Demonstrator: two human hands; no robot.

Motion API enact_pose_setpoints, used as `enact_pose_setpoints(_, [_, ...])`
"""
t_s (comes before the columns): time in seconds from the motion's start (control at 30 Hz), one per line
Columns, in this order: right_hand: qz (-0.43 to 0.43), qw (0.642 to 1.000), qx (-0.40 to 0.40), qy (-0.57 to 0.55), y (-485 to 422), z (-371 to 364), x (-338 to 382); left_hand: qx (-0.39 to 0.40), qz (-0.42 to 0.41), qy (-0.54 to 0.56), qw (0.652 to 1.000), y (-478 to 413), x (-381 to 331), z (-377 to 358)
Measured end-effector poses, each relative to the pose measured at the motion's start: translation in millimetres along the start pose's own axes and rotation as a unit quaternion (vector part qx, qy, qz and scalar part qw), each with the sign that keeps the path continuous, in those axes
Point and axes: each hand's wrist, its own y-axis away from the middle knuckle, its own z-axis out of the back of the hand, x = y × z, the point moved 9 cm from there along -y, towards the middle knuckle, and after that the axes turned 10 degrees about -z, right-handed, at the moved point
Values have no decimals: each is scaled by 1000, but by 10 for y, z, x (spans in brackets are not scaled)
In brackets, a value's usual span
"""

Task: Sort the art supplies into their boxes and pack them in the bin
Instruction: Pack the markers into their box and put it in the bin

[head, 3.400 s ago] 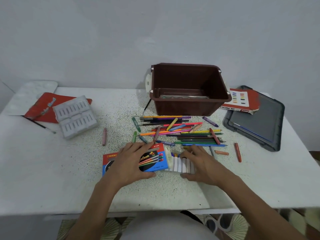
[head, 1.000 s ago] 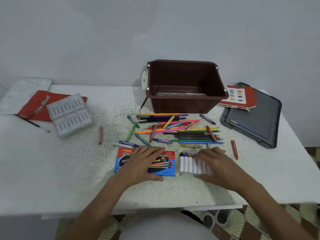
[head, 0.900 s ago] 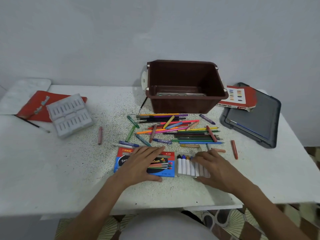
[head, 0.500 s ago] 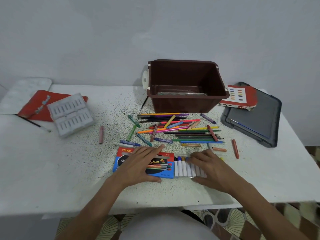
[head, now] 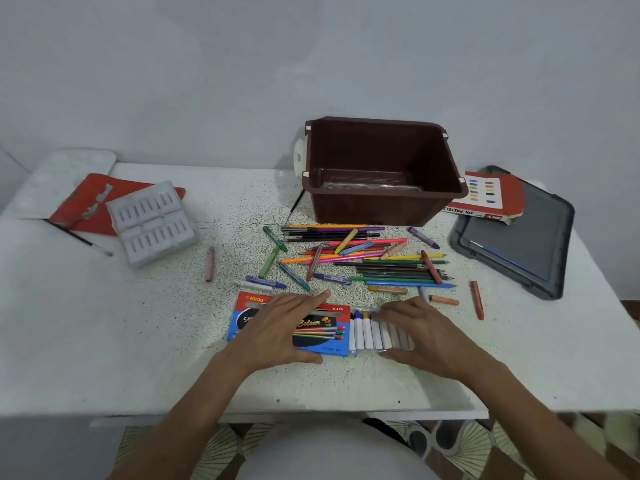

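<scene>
A blue and red crayon box (head: 323, 332) lies flat near the table's front edge. My left hand (head: 280, 327) rests on it with straight fingers spread over its top and the thumb along its near edge. To its right a clear tray of white-wrapped crayons (head: 367, 336) sits with its left end at the box's open end. My right hand (head: 424, 336) grips this tray, fingers over the far edge and thumb on the near edge. Loose pencils and crayons (head: 381, 268) lie scattered behind. The brown bin (head: 381, 209) stands at the back with a flat case inside.
A grey bin lid (head: 519, 247) lies at the right with an oil pastels box (head: 485, 199) on its corner. At the left are a grey plastic insert (head: 152, 223), a red sleeve (head: 83, 202), a white palette (head: 62, 171) and a paintbrush (head: 81, 239). Single crayons (head: 477, 299) lie apart.
My right hand has pushed the crayon tray leftward, closing the gap to the box's open end. My left hand has stayed on the box.
</scene>
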Motion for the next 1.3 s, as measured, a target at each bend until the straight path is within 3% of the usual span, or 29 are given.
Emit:
enact_pose_setpoints(0.37, [19,998,3,59,15,-26,17,-26,-2,6,1000,0,-24,22])
enact_pose_setpoints(0.57, [-1,1000,-6,3,37,-11,-7,-22,-25,-7,999,-13,-68,33])
enact_pose_setpoints(0.8, [7,999,-15,31,46,-45,108,-39,-23,14,999,-5,-36,42])
enact_pose_setpoints(1.3, [8,990,-143,-2,58,63,297,-35,-21,14,999,7,-43,33])
